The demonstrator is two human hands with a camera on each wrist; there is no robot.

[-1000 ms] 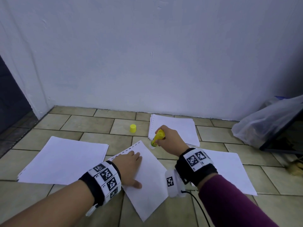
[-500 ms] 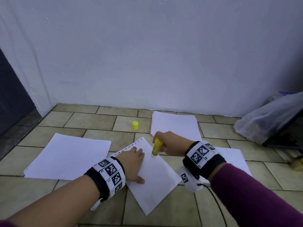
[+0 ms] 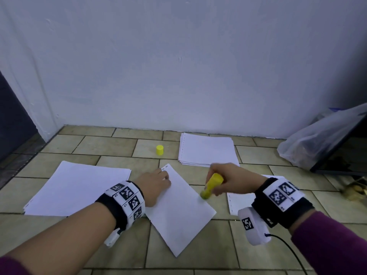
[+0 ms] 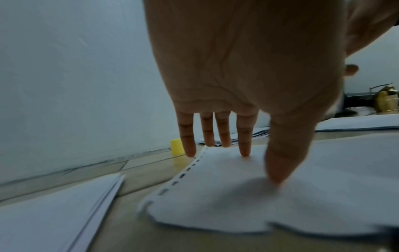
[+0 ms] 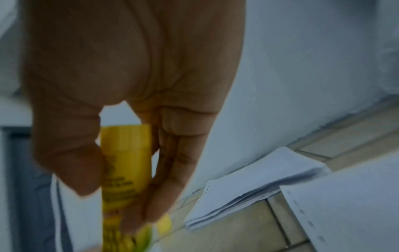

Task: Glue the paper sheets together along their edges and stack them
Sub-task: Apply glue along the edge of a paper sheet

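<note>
The gluing step is under way on the floor (image 3: 111, 143). A single sheet (image 3: 178, 213) lies at an angle in the lower middle of the head view, its punched edge toward the upper left. The left hand (image 3: 154, 185) lies flat on the sheet's upper left part, fingers (image 4: 245, 136) straight and spread, tips pressing the paper down near the punched holes. The right hand (image 3: 230, 181) grips a yellow glue stick (image 3: 212, 185), fingers curled round its barrel, the tip pointing down at the sheet's right edge, about halfway along it. The stick is blurred there, so I cannot tell whether it quite touches the paper.

The stick's yellow cap (image 3: 159, 150) stands on a tile in the upper middle, apart from everything. Beside it to the right is a small pile of sheets (image 3: 207, 150) near the wall (image 3: 178, 66); a larger pile (image 3: 79, 187) lies at the left, and one more sheet (image 3: 242, 201) peeks out under the right wrist. A plastic bag (image 3: 317, 143) slumps at the far right.

To my eye, the next move calls for running the stick on down that right edge while the left hand pins the paper flat, since a thin sheet would likely slide or wrinkle under the drag. Then another sheet has to be laid on squarely.
</note>
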